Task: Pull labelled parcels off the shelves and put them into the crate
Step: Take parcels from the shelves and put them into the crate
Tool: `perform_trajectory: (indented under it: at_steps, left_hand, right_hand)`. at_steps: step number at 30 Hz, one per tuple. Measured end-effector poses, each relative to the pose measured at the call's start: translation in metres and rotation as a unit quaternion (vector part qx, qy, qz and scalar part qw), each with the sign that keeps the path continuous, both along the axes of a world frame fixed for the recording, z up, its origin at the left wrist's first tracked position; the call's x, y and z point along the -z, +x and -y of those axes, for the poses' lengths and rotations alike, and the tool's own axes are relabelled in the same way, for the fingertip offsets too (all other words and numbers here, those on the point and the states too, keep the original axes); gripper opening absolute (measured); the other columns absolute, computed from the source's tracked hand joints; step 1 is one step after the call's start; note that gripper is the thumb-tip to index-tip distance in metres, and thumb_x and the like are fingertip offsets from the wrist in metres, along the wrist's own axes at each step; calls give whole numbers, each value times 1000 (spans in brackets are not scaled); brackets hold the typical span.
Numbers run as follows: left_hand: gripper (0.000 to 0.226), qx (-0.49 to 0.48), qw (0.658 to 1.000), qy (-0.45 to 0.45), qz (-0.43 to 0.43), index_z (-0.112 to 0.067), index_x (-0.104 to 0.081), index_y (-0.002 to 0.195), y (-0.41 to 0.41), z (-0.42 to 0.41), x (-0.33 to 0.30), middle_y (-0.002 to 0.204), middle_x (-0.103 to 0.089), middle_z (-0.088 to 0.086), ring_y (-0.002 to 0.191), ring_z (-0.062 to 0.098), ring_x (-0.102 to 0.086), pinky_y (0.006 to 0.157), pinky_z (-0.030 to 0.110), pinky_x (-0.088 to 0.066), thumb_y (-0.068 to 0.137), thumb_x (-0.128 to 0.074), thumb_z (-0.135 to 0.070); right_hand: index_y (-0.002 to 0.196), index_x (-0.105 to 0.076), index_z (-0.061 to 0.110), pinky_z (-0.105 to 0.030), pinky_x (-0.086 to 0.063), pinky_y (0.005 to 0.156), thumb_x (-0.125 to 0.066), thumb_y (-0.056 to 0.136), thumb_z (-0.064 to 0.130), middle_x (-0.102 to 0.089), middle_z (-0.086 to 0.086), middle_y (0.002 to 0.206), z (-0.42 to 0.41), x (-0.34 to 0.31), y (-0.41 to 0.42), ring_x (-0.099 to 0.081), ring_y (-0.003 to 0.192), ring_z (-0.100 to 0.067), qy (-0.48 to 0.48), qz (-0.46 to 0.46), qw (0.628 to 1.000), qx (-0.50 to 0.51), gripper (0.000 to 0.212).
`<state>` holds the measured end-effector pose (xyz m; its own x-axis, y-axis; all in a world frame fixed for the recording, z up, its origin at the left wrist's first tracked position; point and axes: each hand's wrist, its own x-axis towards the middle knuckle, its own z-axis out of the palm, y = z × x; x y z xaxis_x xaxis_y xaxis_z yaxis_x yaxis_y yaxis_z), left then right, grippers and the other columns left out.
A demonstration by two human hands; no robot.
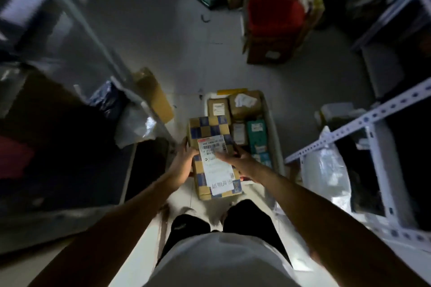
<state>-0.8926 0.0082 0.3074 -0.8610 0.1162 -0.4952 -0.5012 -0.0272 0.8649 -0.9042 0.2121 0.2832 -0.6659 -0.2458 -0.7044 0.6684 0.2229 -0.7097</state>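
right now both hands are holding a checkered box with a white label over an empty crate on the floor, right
Not quite: the crate is not empty. The head view shows several parcels already in it, including a teal box. The rest holds: the left hand and right hand hold the checkered box with its white label.

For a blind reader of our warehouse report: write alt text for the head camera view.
Seen from above, a person's left hand and right hand hold a blue-and-tan checkered parcel with a white shipping label over a white crate already holding several boxes. Metal shelving with bagged goods lines both sides of the dim aisle.
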Motion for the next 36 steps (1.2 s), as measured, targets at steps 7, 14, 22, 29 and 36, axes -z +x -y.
perform_trajectory:
  at_steps: [7, 14, 22, 29, 36]
  left_hand:
    - [74, 11, 998, -41, 54, 2, -46, 135, -59, -51, 56, 107, -69, -2, 109, 25, -66, 79, 30, -54, 74, -65, -35]
    - [65, 34, 991, -27, 128, -21, -49, 135, -111, -96, 120, 102, -74, -6, 99, 18, -70, 72, 35, -53, 72, -62, -31]
    - [85, 74, 973, -11, 217, -64, -24, 143, -186, -122, 265, 117, -71, 5, 107, 32, -69, 82, 60, -56, 78, -71, -37]
    - [74, 85, 962, -13, 258, -59, -24, 141, -237, -156, 409, 108, -70, 15, 85, 24, -75, 67, 46, -61, 100, -52, -3]
    - [55, 151, 953, -65, 254, -24, -37, 146, -276, -158, 495, 114, -66, 3, 101, 25, -67, 58, 35, -60, 97, -61, -15]
  right_hand:
    - [147, -33, 47, -27, -45, 95, -74, 84, 49, -62, 20, 123, -59, 36, -32, -55, 126, -12, -23, 77, 996, -24, 76]
    - [124, -48, 47, -22, -42, 99, -73, 90, 32, -62, 24, 118, -98, 101, -60, -57, 114, 4, -34, 116, 992, 39, 44]
    - [122, -58, 30, -18, -54, 56, -78, 87, 15, -73, 3, 106, -122, 232, -95, -73, 74, -2, -4, 160, 957, 243, 43]
    - [119, -64, 35, -49, -59, 87, -93, 62, 47, -75, 1, 114, -126, 359, -123, -73, 101, -21, 89, 161, 918, 351, 66]
    - [142, -57, 29, -39, -60, 89, -77, 81, 56, -70, 4, 123, -110, 441, -157, -68, 107, -15, 205, 112, 922, 307, 70]
